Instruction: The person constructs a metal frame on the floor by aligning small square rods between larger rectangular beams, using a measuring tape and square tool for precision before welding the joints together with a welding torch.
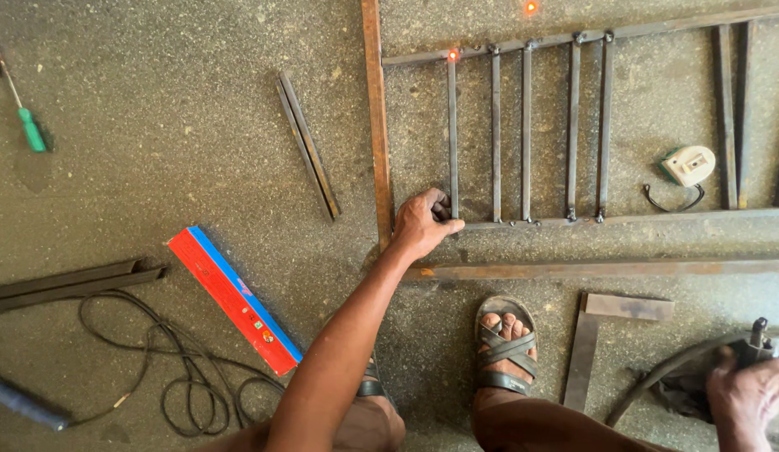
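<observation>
1. The concrete floor (180,109) fills the whole view, grey and speckled, with metal stock and tools lying flat on it.
2. A steel grille frame (573,219) lies across the upper right: two long horizontal rails joined by upright bars, and a rusty vertical flat bar (375,125) standing along its left side.
3. Another long rusty flat bar (607,269) lies parallel just below the lower rail, with the person's sandalled foot (505,347) below it.
4. The leftmost upright bar (452,134) runs from a glowing orange spot at the upper rail down to the lower rail, where the left hand meets it.
5. The left hand (423,224) reaches out on a straight arm; its fingers are curled around the foot of that bar and the thumb presses along the lower rail (a closed pinch, not a loose touch).
6. The right hand (751,392) sits at the bottom right corner, wrapped over a dark tool with a thick hose (657,377); the tool's shape is mostly hidden.
7. A steel square (586,347) lies between the foot and that hose.
8. A red and blue box (237,300) lies slanted at the left, beside a looped black cable (167,368).
9. A pair of loose bars (308,144) lies above the box, apart from it.
10. A white and green tape measure (689,164) rests inside the frame at the right.
11. A green-handled screwdriver (23,113) lies at the far left.
</observation>
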